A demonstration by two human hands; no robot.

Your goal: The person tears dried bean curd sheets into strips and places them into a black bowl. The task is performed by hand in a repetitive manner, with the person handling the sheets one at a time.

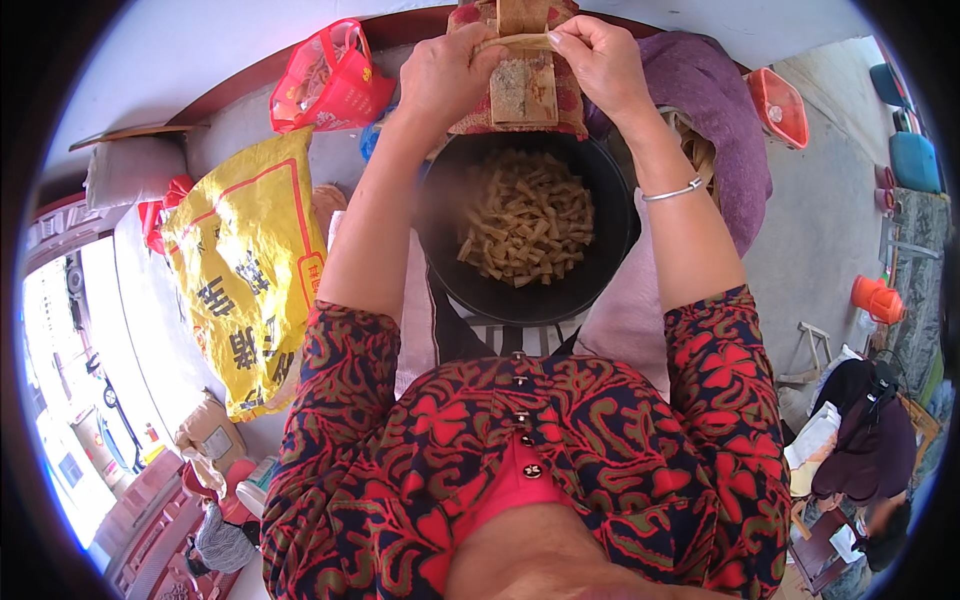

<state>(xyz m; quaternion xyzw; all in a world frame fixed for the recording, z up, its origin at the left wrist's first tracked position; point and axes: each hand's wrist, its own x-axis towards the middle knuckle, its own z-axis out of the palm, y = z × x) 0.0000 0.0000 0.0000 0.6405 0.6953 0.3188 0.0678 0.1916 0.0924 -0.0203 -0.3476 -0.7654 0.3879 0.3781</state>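
Note:
Both my hands are raised at the top of the view, over a worn wooden block (523, 92) on a red-patterned cloth. Between them stretches a long, pale tan strip (521, 41); its exact kind I cannot tell. My left hand (445, 75) pinches one end, and my right hand (603, 68), with a bracelet on its wrist, pinches the other between thumb and fingers. Below my forearms stands a round black tub (490, 302), between my legs. Short, cut tan pieces (530, 225) are heaped in it.
A yellow sack (250, 270) and a red bag (330, 80) lie to the left. At right are a purple sack (720, 150) beside more tan strips, and an orange basket (780, 108). Other people (865, 430) sit at the lower right and lower left.

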